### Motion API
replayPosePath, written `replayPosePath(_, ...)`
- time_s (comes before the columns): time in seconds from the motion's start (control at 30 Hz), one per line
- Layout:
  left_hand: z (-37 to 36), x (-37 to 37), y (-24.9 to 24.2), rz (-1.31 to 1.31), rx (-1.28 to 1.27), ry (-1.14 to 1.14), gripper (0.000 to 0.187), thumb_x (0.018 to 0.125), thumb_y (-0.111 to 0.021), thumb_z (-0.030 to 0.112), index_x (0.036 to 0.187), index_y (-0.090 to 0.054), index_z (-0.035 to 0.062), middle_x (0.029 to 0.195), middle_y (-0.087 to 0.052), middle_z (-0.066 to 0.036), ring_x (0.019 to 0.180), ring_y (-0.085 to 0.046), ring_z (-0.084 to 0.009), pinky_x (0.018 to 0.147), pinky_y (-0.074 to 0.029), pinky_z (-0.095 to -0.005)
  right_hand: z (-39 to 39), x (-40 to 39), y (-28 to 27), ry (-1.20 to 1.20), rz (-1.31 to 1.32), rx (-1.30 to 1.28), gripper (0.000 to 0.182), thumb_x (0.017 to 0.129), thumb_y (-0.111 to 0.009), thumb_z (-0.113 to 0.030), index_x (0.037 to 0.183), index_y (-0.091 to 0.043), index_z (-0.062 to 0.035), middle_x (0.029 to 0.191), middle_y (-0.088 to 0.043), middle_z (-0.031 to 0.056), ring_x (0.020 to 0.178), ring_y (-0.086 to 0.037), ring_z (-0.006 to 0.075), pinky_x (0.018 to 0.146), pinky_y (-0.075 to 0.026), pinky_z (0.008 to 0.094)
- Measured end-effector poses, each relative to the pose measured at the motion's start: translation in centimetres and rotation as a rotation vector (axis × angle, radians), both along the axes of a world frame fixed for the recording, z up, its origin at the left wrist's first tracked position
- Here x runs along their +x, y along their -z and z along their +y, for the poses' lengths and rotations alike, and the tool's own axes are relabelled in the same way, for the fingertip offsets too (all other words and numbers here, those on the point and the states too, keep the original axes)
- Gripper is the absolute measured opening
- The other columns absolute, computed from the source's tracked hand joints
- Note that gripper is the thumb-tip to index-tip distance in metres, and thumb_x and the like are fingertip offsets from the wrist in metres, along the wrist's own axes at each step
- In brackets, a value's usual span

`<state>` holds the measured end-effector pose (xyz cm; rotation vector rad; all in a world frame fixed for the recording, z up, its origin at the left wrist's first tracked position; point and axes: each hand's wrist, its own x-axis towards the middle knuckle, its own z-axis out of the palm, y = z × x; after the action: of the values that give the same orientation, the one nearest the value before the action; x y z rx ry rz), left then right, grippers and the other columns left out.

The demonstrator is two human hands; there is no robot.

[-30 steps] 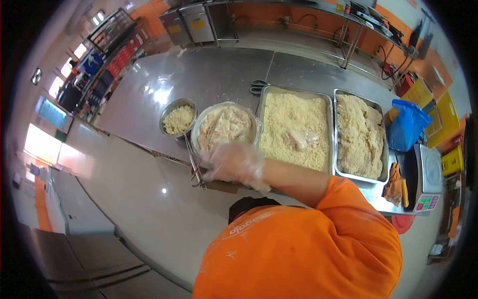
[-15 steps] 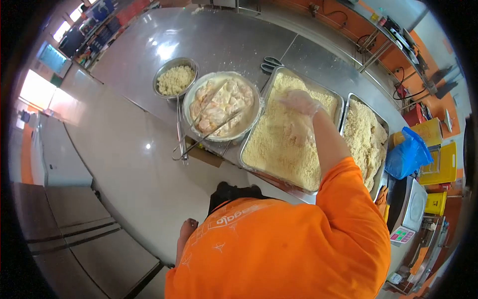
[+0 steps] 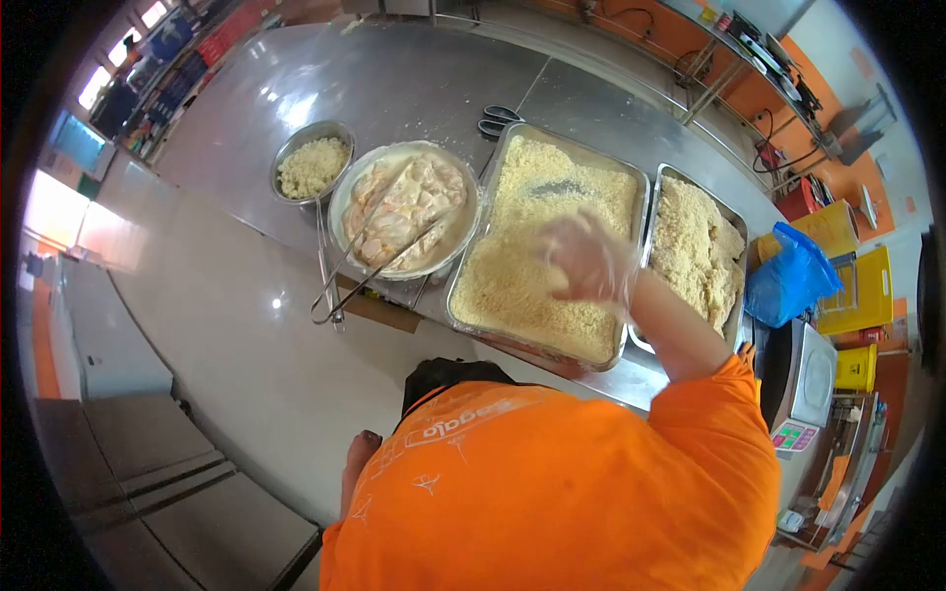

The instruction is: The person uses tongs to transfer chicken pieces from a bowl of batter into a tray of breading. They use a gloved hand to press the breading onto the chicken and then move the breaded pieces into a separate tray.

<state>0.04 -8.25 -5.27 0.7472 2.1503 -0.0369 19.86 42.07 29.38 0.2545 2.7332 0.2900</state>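
Note:
My right hand (image 3: 583,258), in a clear plastic glove, is over the large metal tray (image 3: 641,212) of yellowish crumbs (image 3: 522,286). Its fingers are curved and blurred; whether anything is under them is hidden. Left of the tray, a white-rimmed bowl (image 3: 473,219) holds raw battered meat pieces (image 3: 404,212), with metal tongs (image 3: 416,239) lying across it. Down by my left side hangs my left hand (image 3: 364,445), small and dark in view, away from the table; its fingers are too unclear to read.
A small metal bowl of crumbs (image 3: 313,167) stands at the left, scissors (image 3: 500,120) behind the tray. On the right are a second tray with crumb-coated pieces (image 3: 692,251), a blue bag (image 3: 791,276) and a scale (image 3: 814,386). The steel table's (image 3: 394,79) front edge runs before me.
My right hand has moved from the tray's far part toward its near part, leaving a hollow in the crumbs. The view has shifted slightly. My left hand still hangs down.

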Motion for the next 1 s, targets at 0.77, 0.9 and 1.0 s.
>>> replayPosePath(0.77,3.1,-5.7,1.0,0.0,0.05,0.404,0.032,0.084,-0.045,0.028,0.097,-0.058,0.0016,0.099,-0.059,-0.019,0.095,-0.055,-0.0359,0.082,-0.045,-0.0438,0.4,4.9,8.1,0.39,0.209,-0.49,0.014,0.084,-0.046,-0.014,0.08,-0.055,-0.0032,0.067,-0.057,0.0106,0.059,-0.056,0.0205,0.057,-0.05,0.0302)
replayPosePath(0.9,5.2,-5.0,-3.2,-0.002,-0.052,-0.009,0.035,0.083,-0.048,0.031,0.097,-0.057,-0.0004,0.1,-0.059,-0.021,0.097,-0.054,-0.0372,0.082,-0.045,-0.0446,3.2,4.8,10.4,0.105,0.372,0.011,0.014,0.083,-0.047,-0.013,0.089,-0.053,-0.0027,0.068,-0.055,0.0101,0.057,-0.054,0.0205,0.058,-0.048,0.0299)
replayPosePath(1.0,4.6,-5.7,-3.5,0.041,0.036,0.025,0.036,0.082,-0.05,0.031,0.097,-0.057,-0.0003,0.101,-0.059,-0.021,0.098,-0.054,-0.0376,0.082,-0.045,-0.0444,1.8,4.0,6.8,0.238,-0.133,-0.103,0.014,0.082,-0.049,-0.013,0.094,-0.053,-0.0071,0.073,-0.056,0.0107,0.063,-0.056,0.0215,0.063,-0.048,0.0315)
